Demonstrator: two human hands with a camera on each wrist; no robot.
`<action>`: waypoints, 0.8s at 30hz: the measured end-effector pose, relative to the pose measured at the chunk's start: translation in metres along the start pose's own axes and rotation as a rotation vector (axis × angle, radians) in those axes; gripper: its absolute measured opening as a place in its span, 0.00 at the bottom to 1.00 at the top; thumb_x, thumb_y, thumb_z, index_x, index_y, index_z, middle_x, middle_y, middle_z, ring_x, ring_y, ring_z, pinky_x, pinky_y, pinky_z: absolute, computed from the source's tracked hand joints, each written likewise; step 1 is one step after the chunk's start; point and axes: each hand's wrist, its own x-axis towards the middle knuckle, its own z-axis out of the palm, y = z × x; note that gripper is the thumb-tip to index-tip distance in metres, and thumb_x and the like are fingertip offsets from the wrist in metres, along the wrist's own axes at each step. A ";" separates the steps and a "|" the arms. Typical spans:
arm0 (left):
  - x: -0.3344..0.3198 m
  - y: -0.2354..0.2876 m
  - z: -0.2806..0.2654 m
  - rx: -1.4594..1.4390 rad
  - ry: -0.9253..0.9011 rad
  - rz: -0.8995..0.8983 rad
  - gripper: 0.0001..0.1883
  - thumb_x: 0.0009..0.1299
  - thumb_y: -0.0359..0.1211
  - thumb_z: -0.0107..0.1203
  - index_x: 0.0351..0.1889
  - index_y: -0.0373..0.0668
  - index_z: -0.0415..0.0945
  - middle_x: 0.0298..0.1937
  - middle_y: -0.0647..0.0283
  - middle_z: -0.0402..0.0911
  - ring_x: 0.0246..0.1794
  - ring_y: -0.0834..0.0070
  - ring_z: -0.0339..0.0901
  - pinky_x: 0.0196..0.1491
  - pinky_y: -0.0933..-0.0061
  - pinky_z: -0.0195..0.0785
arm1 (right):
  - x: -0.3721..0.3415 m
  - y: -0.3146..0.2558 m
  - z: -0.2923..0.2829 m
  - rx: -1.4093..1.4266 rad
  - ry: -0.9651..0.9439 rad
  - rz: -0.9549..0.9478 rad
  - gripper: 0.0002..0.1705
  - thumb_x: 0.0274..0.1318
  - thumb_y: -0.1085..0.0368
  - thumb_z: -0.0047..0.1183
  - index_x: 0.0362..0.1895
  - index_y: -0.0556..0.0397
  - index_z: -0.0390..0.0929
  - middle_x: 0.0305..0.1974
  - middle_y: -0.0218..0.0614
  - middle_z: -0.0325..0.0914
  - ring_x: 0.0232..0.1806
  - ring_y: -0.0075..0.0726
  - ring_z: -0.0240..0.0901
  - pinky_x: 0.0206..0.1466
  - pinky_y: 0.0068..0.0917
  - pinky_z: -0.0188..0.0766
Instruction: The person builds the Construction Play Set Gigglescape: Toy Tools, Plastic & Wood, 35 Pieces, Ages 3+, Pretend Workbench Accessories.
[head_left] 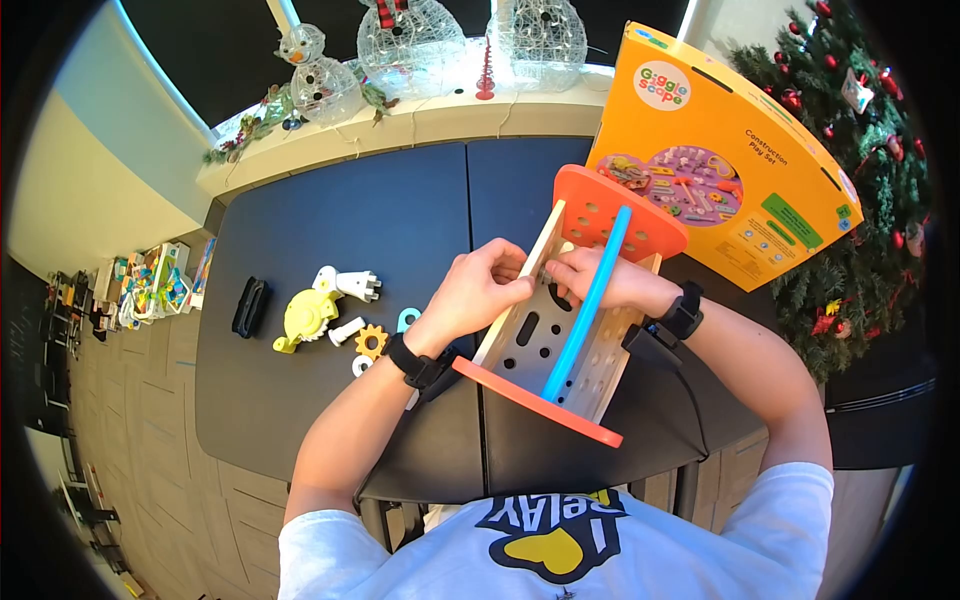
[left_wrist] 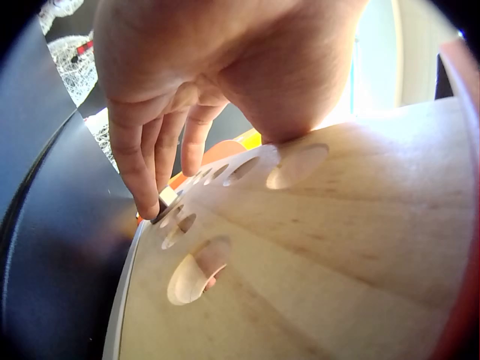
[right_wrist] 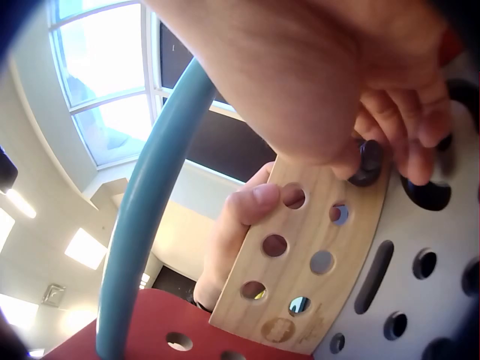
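Observation:
A toy toolbox has perforated wooden sides, orange-red ends (head_left: pixel 535 402), a grey perforated base (right_wrist: pixel 375 281) and a blue bar (head_left: pixel 588 305) across its top. My left hand (head_left: pixel 478 290) grips the left wooden panel (left_wrist: pixel 300 247) from outside, thumb at its upper edge; its fingertips touch a small pale piece (left_wrist: pixel 168 196) at a hole. Reaching inside under the bar, my right hand (head_left: pixel 610 283) pinches a dark round piece (right_wrist: pixel 366 163) against that panel's inner face. The right fingertips are partly hidden in the head view.
Left on the dark table (head_left: pixel 290 220) lie a yellow-green toy tool (head_left: pixel 310 315), a white forked part (head_left: pixel 357 284), an orange gear (head_left: pixel 371 341), a blue ring (head_left: pixel 408 318) and a black case (head_left: pixel 251 307). A yellow box (head_left: pixel 790 165) stands behind the toolbox, beside a decorated tree (head_left: pixel 870 190).

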 end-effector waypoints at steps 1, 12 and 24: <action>0.000 0.000 0.000 0.002 0.001 0.003 0.21 0.67 0.35 0.66 0.52 0.31 0.78 0.46 0.50 0.90 0.49 0.64 0.89 0.58 0.65 0.81 | 0.002 0.002 0.000 0.061 0.001 0.015 0.21 0.75 0.52 0.55 0.47 0.61 0.76 0.29 0.37 0.84 0.29 0.32 0.84 0.34 0.31 0.79; 0.001 -0.001 0.000 0.006 -0.006 0.007 0.21 0.67 0.35 0.66 0.53 0.30 0.78 0.47 0.49 0.90 0.50 0.63 0.89 0.58 0.65 0.81 | -0.001 0.010 0.003 0.076 0.033 -0.128 0.25 0.71 0.50 0.60 0.50 0.63 0.76 0.36 0.43 0.85 0.40 0.37 0.85 0.42 0.34 0.80; 0.001 -0.002 0.000 -0.006 -0.011 0.002 0.21 0.67 0.35 0.66 0.53 0.31 0.78 0.47 0.49 0.90 0.50 0.64 0.89 0.59 0.65 0.80 | -0.009 -0.004 0.004 0.080 0.089 -0.064 0.19 0.78 0.55 0.50 0.53 0.62 0.77 0.32 0.39 0.85 0.30 0.34 0.86 0.34 0.31 0.83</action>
